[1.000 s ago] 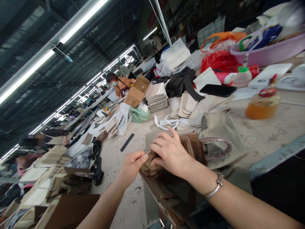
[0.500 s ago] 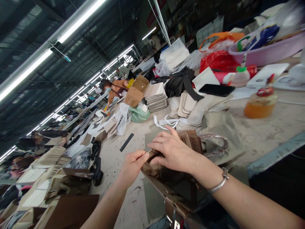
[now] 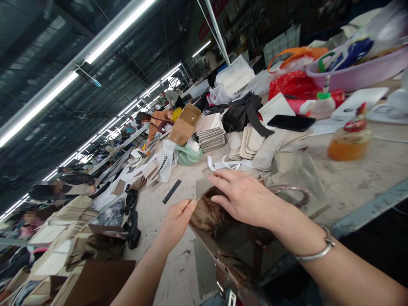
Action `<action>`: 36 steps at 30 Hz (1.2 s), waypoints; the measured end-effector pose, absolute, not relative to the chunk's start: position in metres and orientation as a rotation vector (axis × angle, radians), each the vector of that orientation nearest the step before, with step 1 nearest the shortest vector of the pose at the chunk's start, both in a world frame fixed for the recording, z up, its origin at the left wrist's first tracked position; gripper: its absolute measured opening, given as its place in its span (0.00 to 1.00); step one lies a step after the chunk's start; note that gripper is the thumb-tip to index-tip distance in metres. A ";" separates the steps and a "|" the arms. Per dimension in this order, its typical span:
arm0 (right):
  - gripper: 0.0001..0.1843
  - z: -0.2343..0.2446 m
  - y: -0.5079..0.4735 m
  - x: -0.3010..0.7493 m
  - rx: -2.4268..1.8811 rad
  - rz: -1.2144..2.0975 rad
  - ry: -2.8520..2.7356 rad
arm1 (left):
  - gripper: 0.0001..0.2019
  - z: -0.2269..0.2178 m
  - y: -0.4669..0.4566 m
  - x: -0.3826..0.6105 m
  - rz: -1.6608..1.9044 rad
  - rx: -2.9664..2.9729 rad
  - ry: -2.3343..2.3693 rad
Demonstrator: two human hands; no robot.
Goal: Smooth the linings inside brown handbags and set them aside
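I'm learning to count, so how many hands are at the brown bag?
2: the left hand pinches at the rim of the brown bag, and the right hand is over its opening. No others show there.

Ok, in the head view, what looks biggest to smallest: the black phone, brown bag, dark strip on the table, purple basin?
1. Brown bag, partly hidden by a hand; being nearest the camera helps it look big
2. Purple basin, cut off by the picture's edge
3. Black phone
4. Dark strip
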State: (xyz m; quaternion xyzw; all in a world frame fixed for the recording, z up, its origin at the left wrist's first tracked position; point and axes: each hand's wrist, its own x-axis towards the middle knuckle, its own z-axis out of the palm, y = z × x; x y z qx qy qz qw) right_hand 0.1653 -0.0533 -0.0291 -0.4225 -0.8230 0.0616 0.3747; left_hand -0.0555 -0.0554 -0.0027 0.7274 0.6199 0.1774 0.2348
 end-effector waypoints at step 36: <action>0.08 -0.025 -0.068 0.151 -1.418 0.125 -2.216 | 0.22 0.009 -0.069 -0.057 0.221 2.219 1.960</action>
